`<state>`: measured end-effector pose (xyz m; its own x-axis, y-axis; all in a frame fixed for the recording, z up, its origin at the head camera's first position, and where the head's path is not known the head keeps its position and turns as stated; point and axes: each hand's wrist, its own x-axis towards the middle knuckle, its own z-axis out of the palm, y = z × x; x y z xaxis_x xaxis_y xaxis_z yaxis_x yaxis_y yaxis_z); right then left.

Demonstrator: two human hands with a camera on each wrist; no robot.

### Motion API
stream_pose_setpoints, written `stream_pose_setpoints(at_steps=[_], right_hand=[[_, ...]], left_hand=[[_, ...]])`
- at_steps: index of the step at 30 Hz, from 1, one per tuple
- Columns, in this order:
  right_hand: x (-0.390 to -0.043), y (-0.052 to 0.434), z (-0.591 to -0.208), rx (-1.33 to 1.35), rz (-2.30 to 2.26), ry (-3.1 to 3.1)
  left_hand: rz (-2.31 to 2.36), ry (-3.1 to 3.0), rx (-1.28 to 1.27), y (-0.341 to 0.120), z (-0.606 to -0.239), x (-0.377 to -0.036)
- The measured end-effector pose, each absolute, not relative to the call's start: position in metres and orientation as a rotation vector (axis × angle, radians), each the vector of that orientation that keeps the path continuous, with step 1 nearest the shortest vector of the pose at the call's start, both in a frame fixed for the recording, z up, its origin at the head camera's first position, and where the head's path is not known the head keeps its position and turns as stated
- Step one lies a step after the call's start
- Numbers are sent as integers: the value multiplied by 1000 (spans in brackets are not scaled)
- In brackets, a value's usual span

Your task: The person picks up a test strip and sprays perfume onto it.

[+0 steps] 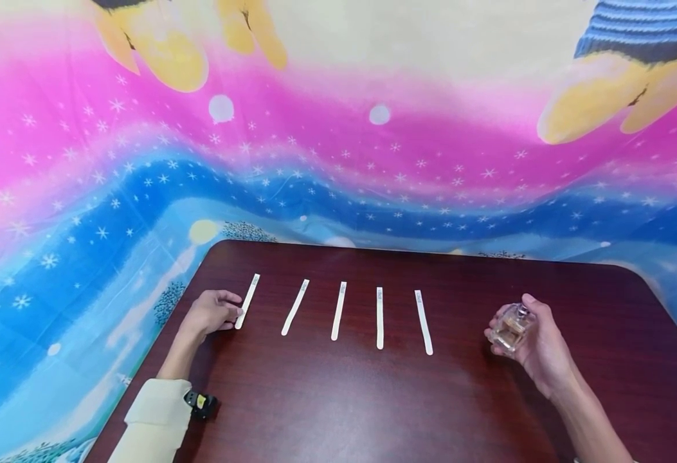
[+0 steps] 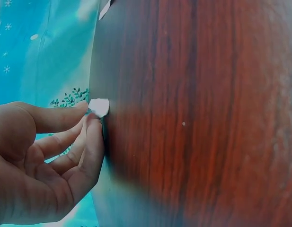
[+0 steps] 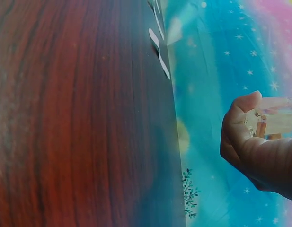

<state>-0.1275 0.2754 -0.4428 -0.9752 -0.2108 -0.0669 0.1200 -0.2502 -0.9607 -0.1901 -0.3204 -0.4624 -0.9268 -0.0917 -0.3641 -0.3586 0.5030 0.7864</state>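
At the left end of a row of white paper test strips, my left hand (image 1: 212,314) pinches the lower part of the leftmost strip (image 1: 251,292) between thumb and fingertips. The left wrist view shows the rounded white end of that strip (image 2: 99,107) at the thumb tip. Over the right side of the table, my right hand (image 1: 541,354) grips a clear glass perfume bottle (image 1: 510,334) holding pale amber liquid. Its thumb lies beside the sprayer at the top, and the other fingers wrap round behind the glass. Part of the bottle (image 3: 278,122) shows past the hand in the right wrist view.
Several more strips, such as the middle one (image 1: 339,311) and the rightmost one (image 1: 424,321), lie spaced apart on the dark red wooden table (image 1: 338,399). Small print marks their far ends. A colourful printed cloth (image 1: 338,161) hangs behind the table's rounded far edge.
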Motion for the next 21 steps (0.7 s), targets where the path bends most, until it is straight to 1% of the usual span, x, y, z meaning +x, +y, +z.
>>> stream_pose_setpoints(at_steps=[9, 21], right_hand=[[-126, 276, -442, -112, -2338, 1778], [-127, 277, -442, -133, -2330, 1763]], left_hand=[[1407, 2534, -413, -312, -462, -183], [1512, 2499, -323, -274, -461, -175]])
